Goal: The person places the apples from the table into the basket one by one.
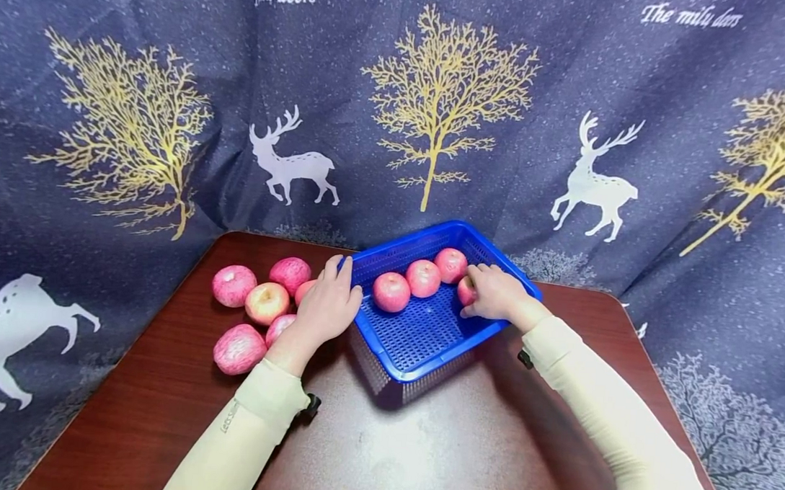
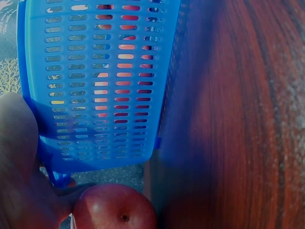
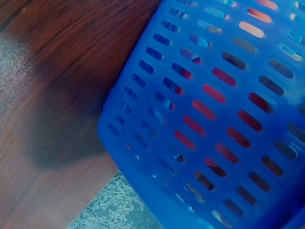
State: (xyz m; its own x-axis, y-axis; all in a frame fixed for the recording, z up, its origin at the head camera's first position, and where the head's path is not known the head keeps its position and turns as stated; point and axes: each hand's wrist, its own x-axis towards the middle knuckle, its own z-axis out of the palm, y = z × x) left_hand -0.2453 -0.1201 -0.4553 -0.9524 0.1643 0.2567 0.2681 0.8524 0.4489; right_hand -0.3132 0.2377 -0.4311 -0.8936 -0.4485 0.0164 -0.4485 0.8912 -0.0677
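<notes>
A blue plastic basket with slotted walls stands on the table. Inside it, three pinkish-red apples sit in a slanting row. My right hand reaches over the right rim and grips another apple inside. At the left rim, my left hand holds the basket's edge near the far corner. Its thumb side shows beside the rim in the left wrist view, close to a red apple outside the basket. Only the slotted basket wall fills the right wrist view; the right hand is hidden there.
Several apples lie on the table left of the basket, some partly covered by the left hand and forearm. The brown wooden table extends toward the front. A dark curtain with printed trees and deer hangs behind.
</notes>
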